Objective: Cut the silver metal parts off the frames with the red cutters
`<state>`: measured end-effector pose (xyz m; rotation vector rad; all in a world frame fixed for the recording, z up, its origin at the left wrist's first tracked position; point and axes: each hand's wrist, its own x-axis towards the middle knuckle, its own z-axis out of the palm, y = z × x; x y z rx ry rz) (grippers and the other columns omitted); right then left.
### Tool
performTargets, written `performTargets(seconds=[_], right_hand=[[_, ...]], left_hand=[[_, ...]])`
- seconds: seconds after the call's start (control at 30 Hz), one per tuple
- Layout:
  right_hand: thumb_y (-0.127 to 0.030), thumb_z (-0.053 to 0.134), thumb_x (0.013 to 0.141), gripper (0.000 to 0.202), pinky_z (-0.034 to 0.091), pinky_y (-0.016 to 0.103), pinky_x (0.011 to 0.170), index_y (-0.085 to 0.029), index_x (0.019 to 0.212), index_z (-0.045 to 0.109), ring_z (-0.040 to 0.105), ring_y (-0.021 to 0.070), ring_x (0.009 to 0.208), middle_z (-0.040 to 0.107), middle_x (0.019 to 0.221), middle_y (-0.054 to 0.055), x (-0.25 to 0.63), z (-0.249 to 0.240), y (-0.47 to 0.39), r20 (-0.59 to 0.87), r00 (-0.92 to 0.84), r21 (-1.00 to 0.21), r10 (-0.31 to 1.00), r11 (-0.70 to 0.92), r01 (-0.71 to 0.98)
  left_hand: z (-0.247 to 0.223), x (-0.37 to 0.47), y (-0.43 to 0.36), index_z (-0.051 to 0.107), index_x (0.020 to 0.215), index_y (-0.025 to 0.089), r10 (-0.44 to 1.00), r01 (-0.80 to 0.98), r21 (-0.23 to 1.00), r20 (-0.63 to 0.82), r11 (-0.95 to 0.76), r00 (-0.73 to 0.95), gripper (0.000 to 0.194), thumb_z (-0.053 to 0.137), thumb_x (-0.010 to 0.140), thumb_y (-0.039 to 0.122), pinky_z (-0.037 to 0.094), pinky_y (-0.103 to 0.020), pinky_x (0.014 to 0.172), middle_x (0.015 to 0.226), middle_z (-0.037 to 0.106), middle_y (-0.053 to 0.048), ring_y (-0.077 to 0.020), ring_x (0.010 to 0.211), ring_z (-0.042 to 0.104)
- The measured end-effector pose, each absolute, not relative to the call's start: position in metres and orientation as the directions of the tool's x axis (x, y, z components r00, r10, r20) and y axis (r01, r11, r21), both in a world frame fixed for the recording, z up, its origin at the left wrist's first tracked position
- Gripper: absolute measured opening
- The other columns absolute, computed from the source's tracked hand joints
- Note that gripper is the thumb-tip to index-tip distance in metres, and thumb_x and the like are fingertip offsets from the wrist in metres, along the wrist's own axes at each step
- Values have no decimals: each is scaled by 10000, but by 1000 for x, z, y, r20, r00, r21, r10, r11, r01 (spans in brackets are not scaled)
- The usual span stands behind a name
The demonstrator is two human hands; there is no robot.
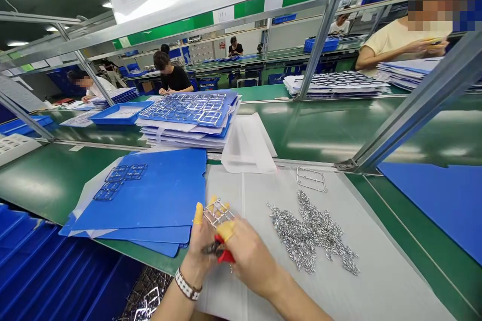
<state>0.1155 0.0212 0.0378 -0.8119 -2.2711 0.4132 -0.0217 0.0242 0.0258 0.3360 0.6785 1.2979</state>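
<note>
My left hand (203, 241), with yellow finger cots on its fingertips and a patterned band at the wrist, grips a small silver sprue frame (218, 213) with crossbars. My right hand (248, 253) is closed around red-handled pliers (225, 255), their dark jaws close to my left palm. Its yellow-covered thumb or finger lies against the near edge of the frame. To the right, a pile of small shiny silver parts (309, 230) lies on the grey sheet (252, 286). Another bare silver frame (312, 179) rests behind the pile.
Several dark frames (120, 180) lie on blue sheets (165, 195) at left. Behind stands a tall stack of sheets (188, 130) topped with shiny frames. Blue bins (48, 271) and discarded frames (148, 296) are at lower left. Metal posts (417, 105) rise from the bench; co-workers sit across.
</note>
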Motion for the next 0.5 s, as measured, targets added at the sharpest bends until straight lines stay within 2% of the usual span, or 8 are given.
performTargets(seconds=[0.03, 0.1, 0.17, 0.27, 0.37, 0.5], right_hand=[[-46, 379, 823, 291, 450, 379, 853, -200, 988, 562, 581, 196, 891, 643, 920, 78, 112, 35, 17, 502, -636, -411, 586, 809, 420], [-38, 387, 816, 312, 454, 382, 848, -198, 1021, 560, 579, 202, 911, 642, 947, 81, 108, 29, 10, 488, -688, -361, 538, 841, 403], [-58, 437, 779, 394, 461, 388, 850, -181, 1143, 521, 566, 221, 974, 626, 1048, 107, 109, 27, 6, 470, -686, -397, 556, 827, 398], [-138, 500, 774, 501, 456, 404, 874, -158, 1271, 441, 535, 250, 1058, 583, 1158, 143, 116, 36, 9, 418, -612, -479, 672, 735, 480], [-227, 527, 811, 360, 465, 403, 818, -182, 1168, 530, 575, 247, 946, 627, 1039, 110, 120, 51, 19, 256, -509, -498, 822, 564, 659], [-288, 538, 816, 242, 447, 383, 757, -193, 1028, 605, 592, 242, 841, 649, 941, 84, 117, 63, 30, 73, -480, -415, 874, 464, 783]], left_hand=[[26, -24, 26, 464, 1307, 239, 944, -798, 517, -268, 310, 194, 607, 405, 839, 621, 409, -516, 914, 1288, 545, -154, -336, 1068, 582], [26, -26, 29, 492, 1270, 215, 936, -823, 452, -239, 343, 259, 621, 387, 833, 643, 391, -539, 911, 1223, 585, -166, -347, 1032, 600], [26, -28, 30, 519, 1243, 191, 942, -826, 459, -229, 327, 246, 625, 374, 838, 644, 388, -530, 911, 1173, 613, -162, -342, 1020, 605], [24, -27, 27, 552, 1224, 159, 955, -821, 507, -255, 263, 148, 664, 360, 834, 661, 408, -468, 908, 1127, 640, -151, -310, 991, 613], [22, -23, 24, 556, 1240, 153, 963, -802, 564, -265, 199, 52, 675, 346, 844, 658, 422, -402, 898, 1093, 661, -136, -265, 954, 617], [18, -18, 21, 567, 1241, 151, 973, -766, 623, -229, 157, 12, 673, 321, 858, 647, 413, -393, 911, 1037, 687, -121, -259, 969, 608]])
